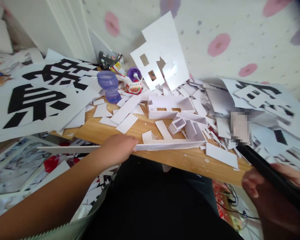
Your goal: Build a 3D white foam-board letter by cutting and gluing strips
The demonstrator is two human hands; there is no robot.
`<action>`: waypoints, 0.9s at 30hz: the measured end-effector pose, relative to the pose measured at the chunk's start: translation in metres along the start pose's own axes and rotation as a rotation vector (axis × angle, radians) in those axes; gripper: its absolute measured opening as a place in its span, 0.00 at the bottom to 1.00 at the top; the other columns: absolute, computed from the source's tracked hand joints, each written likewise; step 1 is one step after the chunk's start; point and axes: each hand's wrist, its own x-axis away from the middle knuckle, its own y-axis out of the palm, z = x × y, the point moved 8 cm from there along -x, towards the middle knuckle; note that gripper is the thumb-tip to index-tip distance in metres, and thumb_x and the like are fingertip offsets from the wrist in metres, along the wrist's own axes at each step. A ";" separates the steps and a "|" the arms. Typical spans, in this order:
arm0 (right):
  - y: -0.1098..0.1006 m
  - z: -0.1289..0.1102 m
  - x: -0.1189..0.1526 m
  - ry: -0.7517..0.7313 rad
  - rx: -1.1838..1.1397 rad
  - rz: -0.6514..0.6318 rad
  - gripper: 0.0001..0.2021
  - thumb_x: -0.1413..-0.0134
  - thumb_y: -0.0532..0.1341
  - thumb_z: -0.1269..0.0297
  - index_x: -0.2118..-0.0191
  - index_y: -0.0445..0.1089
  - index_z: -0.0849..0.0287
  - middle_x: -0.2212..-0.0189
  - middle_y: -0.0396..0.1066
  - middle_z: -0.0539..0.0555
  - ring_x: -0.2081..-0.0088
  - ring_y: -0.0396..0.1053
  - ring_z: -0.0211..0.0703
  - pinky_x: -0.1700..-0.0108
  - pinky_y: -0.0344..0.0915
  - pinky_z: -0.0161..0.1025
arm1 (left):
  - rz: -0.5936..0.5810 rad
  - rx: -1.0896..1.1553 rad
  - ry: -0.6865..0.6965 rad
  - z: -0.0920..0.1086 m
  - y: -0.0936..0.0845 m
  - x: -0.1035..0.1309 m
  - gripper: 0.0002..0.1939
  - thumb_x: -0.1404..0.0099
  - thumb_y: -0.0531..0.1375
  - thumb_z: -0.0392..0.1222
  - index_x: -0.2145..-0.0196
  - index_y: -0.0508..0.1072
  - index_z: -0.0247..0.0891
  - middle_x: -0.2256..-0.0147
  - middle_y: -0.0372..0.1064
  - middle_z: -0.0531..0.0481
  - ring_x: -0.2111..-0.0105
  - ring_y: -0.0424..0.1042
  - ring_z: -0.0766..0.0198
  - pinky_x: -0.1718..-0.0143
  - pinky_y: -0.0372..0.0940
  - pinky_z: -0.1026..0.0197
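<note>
My left hand (120,147) is closed on a long thin white strip (170,146) at the table's front edge. The strip runs along the front of a flat white cut-out (163,131), and its free end extends left past my wrist. On the right, my right hand (272,185) is wrapped round a long black bar-shaped tool (262,163). Its far end is blurred out, so I cannot tell its kind. Just behind the cut-out stand white box-like letter parts (170,105) with upright walls. A loose white rectangle (221,155) lies between the strip and the tool.
White offcuts (126,111) litter the wooden table (90,125). Sheets with large black characters lie left (76,115) and right (272,88). A purple cup (108,86) and a food tub (133,86) stand behind. A white panel with cut-outs (173,43) leans against the wall.
</note>
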 end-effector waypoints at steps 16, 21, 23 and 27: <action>0.114 -0.116 -0.015 -0.232 -0.105 -0.239 0.05 0.46 0.63 0.58 0.64 0.68 0.48 0.73 0.73 0.51 0.74 0.72 0.46 0.75 0.69 0.41 | 0.056 -0.015 0.049 0.005 -0.005 0.004 0.07 0.34 0.55 0.40 0.68 0.71 0.39 0.68 0.72 0.48 0.67 0.70 0.55 0.71 0.53 0.59; 0.155 -0.138 -0.019 -0.415 0.000 -0.302 0.12 0.46 0.61 0.62 0.55 0.65 0.49 0.76 0.75 0.49 0.75 0.75 0.45 0.75 0.72 0.40 | 0.081 -0.005 0.064 0.002 -0.002 0.004 0.07 0.34 0.54 0.39 0.64 0.73 0.41 0.66 0.73 0.48 0.65 0.71 0.53 0.69 0.55 0.58; 0.168 -0.145 -0.019 -0.473 -0.013 -0.290 0.07 0.46 0.60 0.62 0.61 0.66 0.49 0.78 0.74 0.47 0.79 0.73 0.43 0.77 0.71 0.39 | 0.072 -0.005 0.063 0.002 -0.001 0.003 0.07 0.35 0.55 0.38 0.64 0.73 0.41 0.66 0.74 0.48 0.66 0.71 0.53 0.70 0.55 0.58; 0.184 -0.149 -0.017 -0.541 -0.017 -0.284 0.06 0.47 0.61 0.63 0.63 0.65 0.49 0.79 0.74 0.46 0.82 0.71 0.41 0.80 0.68 0.38 | 0.063 0.012 0.067 0.001 0.000 0.000 0.07 0.35 0.55 0.38 0.64 0.74 0.41 0.65 0.74 0.48 0.65 0.72 0.53 0.69 0.56 0.57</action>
